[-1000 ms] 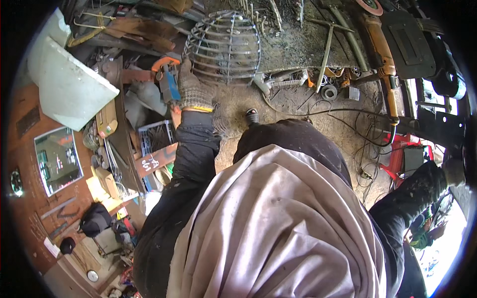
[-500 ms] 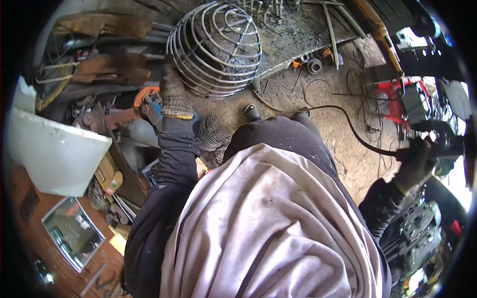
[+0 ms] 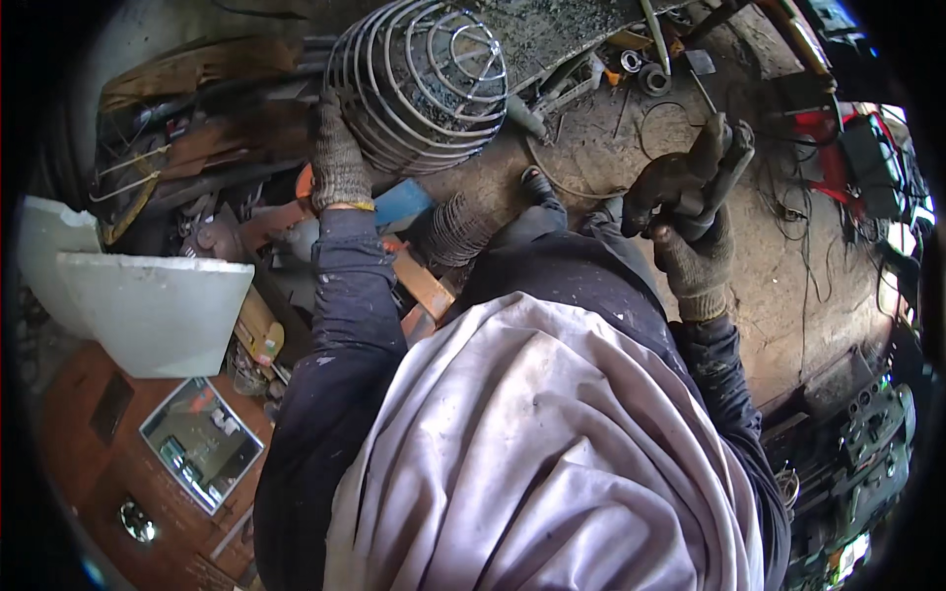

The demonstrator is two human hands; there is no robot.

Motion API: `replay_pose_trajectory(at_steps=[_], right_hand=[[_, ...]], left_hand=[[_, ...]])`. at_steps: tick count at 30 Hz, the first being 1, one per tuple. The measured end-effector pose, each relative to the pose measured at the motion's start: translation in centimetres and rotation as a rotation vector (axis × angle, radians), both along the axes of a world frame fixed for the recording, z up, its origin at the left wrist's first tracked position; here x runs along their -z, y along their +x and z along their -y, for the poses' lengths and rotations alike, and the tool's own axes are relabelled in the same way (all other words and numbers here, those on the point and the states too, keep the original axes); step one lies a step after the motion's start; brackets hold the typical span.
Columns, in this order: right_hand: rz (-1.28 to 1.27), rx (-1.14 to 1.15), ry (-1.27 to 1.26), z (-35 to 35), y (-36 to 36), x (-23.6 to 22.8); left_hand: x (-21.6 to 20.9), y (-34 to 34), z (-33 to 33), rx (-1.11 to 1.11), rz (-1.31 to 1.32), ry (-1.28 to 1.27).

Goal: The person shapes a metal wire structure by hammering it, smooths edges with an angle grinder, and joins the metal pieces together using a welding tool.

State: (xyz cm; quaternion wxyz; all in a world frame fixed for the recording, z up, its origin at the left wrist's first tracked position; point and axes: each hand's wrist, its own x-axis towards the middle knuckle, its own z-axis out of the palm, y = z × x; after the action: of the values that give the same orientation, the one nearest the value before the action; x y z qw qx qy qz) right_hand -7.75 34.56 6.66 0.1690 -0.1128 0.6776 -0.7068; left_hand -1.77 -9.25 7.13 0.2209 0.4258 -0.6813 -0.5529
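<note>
A domed cage of bent metal rods (image 3: 431,116) lies tilted at the far middle, against a worktable edge. My left hand (image 3: 338,158), in a grey knit glove, grips the cage's left side; its fingertips are partly hidden by the bars. My right hand (image 3: 695,258), also gloved, is raised over the floor, right of the cage and apart from it. It is closed around a black welding electrode holder (image 3: 698,177), with a thin rod (image 3: 704,93) sticking up from its jaws. A cable (image 3: 572,187) runs across the floor near my feet.
Coiled wire rings (image 3: 451,231) lie on the floor by my left forearm. White foam-like panels (image 3: 153,310) and a framed mirror (image 3: 202,443) stand to the left. Scrap metal (image 3: 232,143) is piled far left. A red-and-grey machine (image 3: 862,163) sits far right with loose cables.
My right hand has swung from the far right in toward the middle, bringing the electrode holder. My left hand stays on the cage, and the view has shifted slightly.
</note>
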Motion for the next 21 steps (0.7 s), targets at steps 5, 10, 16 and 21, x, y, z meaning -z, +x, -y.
replay_pose_trajectory(at_steps=[5, 10, 16, 21], right_hand=[[-0.010, -0.133, 0.101, 0.2, -0.7, 1.9], [0.069, -0.113, -0.030, 2.5, -0.6, 2.2], [0.146, -0.092, 0.082, 5.2, 1.3, 3.0], [0.145, -0.081, 0.017, 6.8, 3.1, 4.8]], left_hand=[[1.2, 0.2, 2.0, -0.157, 0.103, 0.066], [-1.6, -3.2, -1.3, -0.277, 0.091, 0.092], [1.0, -2.6, 0.4, -0.021, 0.066, -0.121], [0.9, -1.9, 0.5, -0.010, 0.090, -0.224]])
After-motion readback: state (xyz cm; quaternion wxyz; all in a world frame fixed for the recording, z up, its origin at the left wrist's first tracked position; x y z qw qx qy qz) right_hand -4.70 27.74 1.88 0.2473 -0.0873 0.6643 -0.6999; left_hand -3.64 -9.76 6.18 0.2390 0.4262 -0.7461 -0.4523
